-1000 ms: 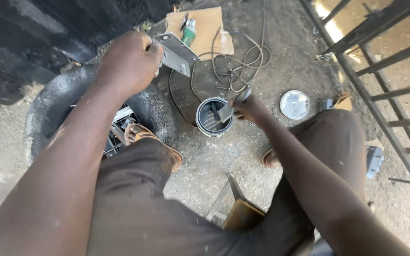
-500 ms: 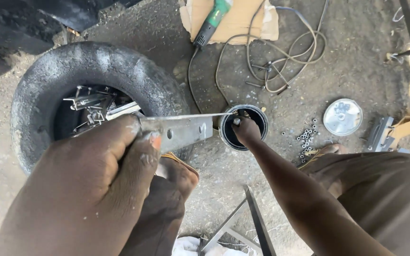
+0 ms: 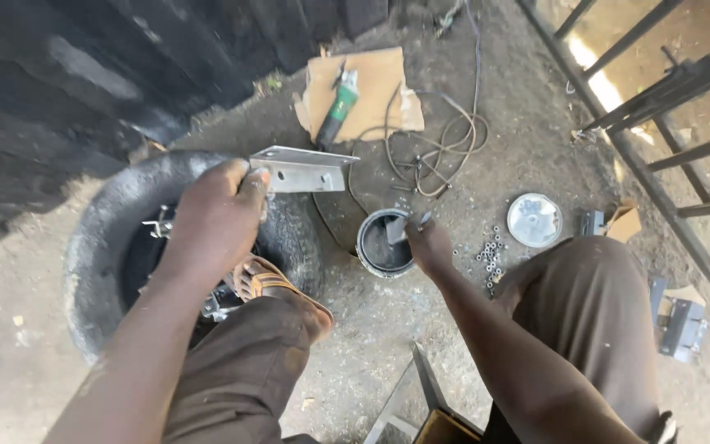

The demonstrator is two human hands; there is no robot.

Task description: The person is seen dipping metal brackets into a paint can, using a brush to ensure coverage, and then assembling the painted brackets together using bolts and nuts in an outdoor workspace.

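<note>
- Outdoors, head view: a seated person's left hand [image 3: 219,215] is clamped around one end of a grey angle-iron bracket [image 3: 301,169], holding it level above an old tyre [image 3: 96,271] that lies flat on the dirt with more metal pieces heaped in its hollow.
- Right hand [image 3: 427,245] pinches the handle of a small brush [image 3: 400,228], whose head dips into an open paint can [image 3: 384,244] standing on the ground between the knees; fingers are closed tight on the handle.
- Around them: the can's lid [image 3: 534,219] lies near the right knee, loose nuts [image 3: 489,253] are scattered between can and lid, and a green power tool [image 3: 336,108] rests on cardboard [image 3: 361,92] beside a coiled cable [image 3: 441,152].
- Judged from this frame, the step goes best if the brush is loaded lightly, wiped on the can's rim, and the bracket is kept well clear of the dirt.
- Against the frame half a second earlier, the bracket now sits higher and further from the can, and the camera has pulled back to show the iron railing [image 3: 667,107] at right.
</note>
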